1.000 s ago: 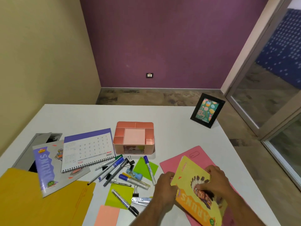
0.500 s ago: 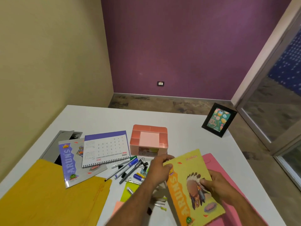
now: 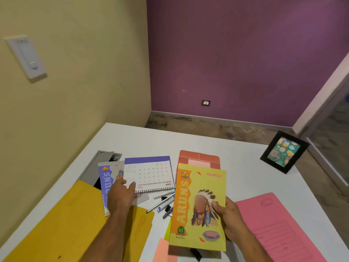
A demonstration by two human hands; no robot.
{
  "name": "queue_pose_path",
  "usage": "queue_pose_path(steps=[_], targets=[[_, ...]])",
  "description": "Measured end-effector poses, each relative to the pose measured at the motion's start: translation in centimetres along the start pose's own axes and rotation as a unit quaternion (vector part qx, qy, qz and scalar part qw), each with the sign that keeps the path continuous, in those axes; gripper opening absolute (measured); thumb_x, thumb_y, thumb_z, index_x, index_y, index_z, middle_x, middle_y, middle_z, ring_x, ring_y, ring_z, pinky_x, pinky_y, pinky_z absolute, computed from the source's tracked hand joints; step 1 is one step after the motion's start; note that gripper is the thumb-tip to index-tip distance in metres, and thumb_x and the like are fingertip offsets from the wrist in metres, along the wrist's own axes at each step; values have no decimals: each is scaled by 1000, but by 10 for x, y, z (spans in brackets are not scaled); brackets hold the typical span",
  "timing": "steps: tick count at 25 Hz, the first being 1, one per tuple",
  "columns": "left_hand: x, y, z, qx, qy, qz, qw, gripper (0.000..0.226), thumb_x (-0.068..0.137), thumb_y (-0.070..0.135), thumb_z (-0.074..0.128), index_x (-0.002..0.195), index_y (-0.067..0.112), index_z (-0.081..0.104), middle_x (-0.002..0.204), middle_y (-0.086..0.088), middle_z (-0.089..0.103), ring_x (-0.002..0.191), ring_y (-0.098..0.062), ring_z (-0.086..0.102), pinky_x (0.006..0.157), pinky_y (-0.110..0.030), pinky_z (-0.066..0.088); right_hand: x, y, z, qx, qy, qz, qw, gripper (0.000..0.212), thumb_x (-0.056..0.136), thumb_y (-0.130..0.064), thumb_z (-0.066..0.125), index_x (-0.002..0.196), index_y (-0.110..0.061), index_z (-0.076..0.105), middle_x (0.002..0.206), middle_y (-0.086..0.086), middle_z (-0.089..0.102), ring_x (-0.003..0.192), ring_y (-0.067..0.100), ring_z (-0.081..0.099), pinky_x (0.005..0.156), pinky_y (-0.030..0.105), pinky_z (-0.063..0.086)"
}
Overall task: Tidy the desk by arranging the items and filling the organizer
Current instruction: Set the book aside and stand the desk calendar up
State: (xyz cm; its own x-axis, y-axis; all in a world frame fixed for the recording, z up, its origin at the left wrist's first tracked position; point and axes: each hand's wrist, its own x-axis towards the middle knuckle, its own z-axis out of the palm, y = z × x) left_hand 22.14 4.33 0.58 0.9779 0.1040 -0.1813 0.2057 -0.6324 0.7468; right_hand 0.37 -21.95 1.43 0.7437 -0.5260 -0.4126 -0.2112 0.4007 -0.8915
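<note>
Your right hand [image 3: 229, 218] grips the yellow notebook [image 3: 198, 207] above the table [image 3: 245, 167], near the pink organizer [image 3: 200, 157]; your left hand [image 3: 120, 195], fingers loosely spread, rests on the purple notebook [image 3: 106, 186]. Likely next: stack the two notebooks.

The yellow notebook [image 3: 198, 205] says "ARUN'S" in big orange letters down its side, "ALL NEW" in a burst at the top, the number "65" in a green badge and "King Size" under it. The red word at its top right is too blurry to read. The purple notebook [image 3: 107, 184] also says "NEW" and "ARUN'S", upside down. The calendar [image 3: 149, 173] says "JUNE", upside down too. The picture frame [image 3: 283, 152] has curly gold writing, too small to read
</note>
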Motion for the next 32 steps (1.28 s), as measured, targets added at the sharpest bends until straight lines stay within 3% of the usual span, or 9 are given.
queue_pose_path(steps=[3, 9, 17, 22, 27, 32], targets=[[12, -36, -21, 76, 49, -45, 995, 50, 82, 39, 75, 115, 6, 56, 113, -19, 59, 102, -39, 55, 72, -46, 51, 1, 1, 19, 9, -13, 23, 1000, 25, 91, 3, 56, 115, -4, 60, 105, 24, 72, 90, 44, 69, 79, 54, 56], [16, -70, -19, 143, 44, -139, 979, 81, 68, 45, 85, 118, 2, 39, 118, -25, 52, 107, -44, 50, 80, -52, 47, 2, 5, 34, 39, -16, 41, 998, 26, 88, 4, 58, 114, -2, 60, 104, 28, 70, 83, 44, 70, 65, 46, 59], [28, -84, -12, 173, 74, -142, 972, 78, 66, 49, 85, 113, 2, 45, 114, -25, 55, 104, -43, 52, 83, -50, 46, 7, 12, 33, 35, 5, 47, 998, 25, 90, 3, 58, 115, 0, 61, 103, 27, 71, 83, 45, 70, 63, 44, 58], [32, -83, -7, 171, 69, -143, 972, 63, 73, 42, 81, 109, 5, 44, 110, -23, 59, 103, -41, 51, 86, -48, 44, 7, 17, 35, 55, 5, 48, 997, 25, 89, 5, 57, 114, 0, 59, 102, 30, 70, 79, 44, 70, 61, 45, 58], [25, -77, 5, 164, 77, -149, 972, 73, 67, 41, 86, 113, 4, 44, 112, -26, 56, 105, -43, 51, 87, -49, 42, 9, 26, 37, 46, 20, 40, 998, 30, 87, 7, 59, 116, 2, 60, 105, 30, 69, 90, 46, 67, 79, 53, 54], [24, -75, -4, 135, 61, -126, 981, 41, 79, 34, 77, 102, 9, 55, 102, -19, 54, 94, -39, 52, 80, -47, 48, 10, 32, 37, 25, 31, 43, 998, 30, 87, 8, 59, 117, 1, 60, 105, 28, 70, 97, 49, 65, 84, 54, 52]])
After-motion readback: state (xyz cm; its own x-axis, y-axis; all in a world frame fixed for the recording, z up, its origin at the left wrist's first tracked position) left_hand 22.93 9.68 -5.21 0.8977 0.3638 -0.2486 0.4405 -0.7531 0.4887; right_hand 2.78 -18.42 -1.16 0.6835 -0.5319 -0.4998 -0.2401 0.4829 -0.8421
